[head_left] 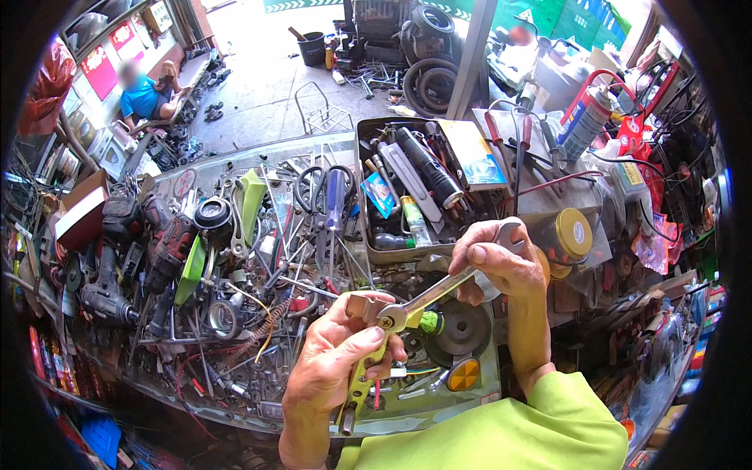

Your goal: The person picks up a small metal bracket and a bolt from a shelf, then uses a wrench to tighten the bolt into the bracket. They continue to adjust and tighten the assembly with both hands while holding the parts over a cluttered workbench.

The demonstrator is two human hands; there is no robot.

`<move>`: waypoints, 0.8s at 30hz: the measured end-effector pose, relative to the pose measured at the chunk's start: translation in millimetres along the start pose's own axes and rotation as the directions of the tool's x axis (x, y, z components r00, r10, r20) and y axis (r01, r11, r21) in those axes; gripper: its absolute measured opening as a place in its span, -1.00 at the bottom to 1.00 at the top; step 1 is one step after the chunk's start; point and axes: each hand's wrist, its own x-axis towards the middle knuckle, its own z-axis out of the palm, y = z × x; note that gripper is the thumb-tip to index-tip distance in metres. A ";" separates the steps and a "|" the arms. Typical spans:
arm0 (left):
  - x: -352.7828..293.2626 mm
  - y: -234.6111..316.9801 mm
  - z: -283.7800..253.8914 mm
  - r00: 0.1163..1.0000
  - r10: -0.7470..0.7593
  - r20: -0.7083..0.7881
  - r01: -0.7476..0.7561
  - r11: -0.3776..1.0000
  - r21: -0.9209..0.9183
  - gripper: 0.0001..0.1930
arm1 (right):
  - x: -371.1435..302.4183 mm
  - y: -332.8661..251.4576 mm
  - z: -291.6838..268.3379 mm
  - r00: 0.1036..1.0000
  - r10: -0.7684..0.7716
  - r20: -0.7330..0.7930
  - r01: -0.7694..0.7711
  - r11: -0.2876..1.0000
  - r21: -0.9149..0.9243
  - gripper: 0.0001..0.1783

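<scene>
My left hand (329, 352) is closed around a yellow-green metal bar with holes (359, 381), which slants down toward me. A cross-slot screw head (386, 322) shows near its upper end, beside a bare metal clamp-like piece (366, 306). In my right hand (507, 265) is a silver combination wrench (440, 293). One end of the wrench lies at the screw head; its open jaw sticks out above my right fingers. Whether the wrench is seated on a nut there I cannot tell.
The glass-topped bench carries loose tools, scissors (320, 239) and cordless drills (168, 243). Beyond my hands stands a metal tool box (392, 254); a spray can (583, 125) and gold-lidded jar (574, 233) are at right. A person (141, 98) sits far left; another person is far right.
</scene>
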 end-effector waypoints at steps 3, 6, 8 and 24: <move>2.4 -1.3 -4.0 0.997 0.070 0.021 -0.068 0.994 -0.083 -0.68 | -1.8 0.6 8.5 0.997 0.055 -0.055 -0.053 0.998 0.038 -0.64; 3.2 -2.6 -7.1 0.996 0.040 -0.080 -0.055 0.979 -0.194 -0.71 | -5.8 12.6 19.7 0.988 0.062 -0.143 -0.046 0.993 0.109 -0.64; 4.3 -5.7 -9.5 0.990 0.117 -0.074 -0.132 0.955 -0.267 -0.74 | -10.9 25.5 21.8 0.993 0.042 -0.114 -0.021 0.983 0.184 -0.64; 4.0 -5.0 -3.2 0.968 0.192 -0.159 -0.210 0.972 -0.109 -0.74 | -29.1 -15.6 12.2 0.951 -0.078 0.299 0.184 0.921 -0.344 -0.64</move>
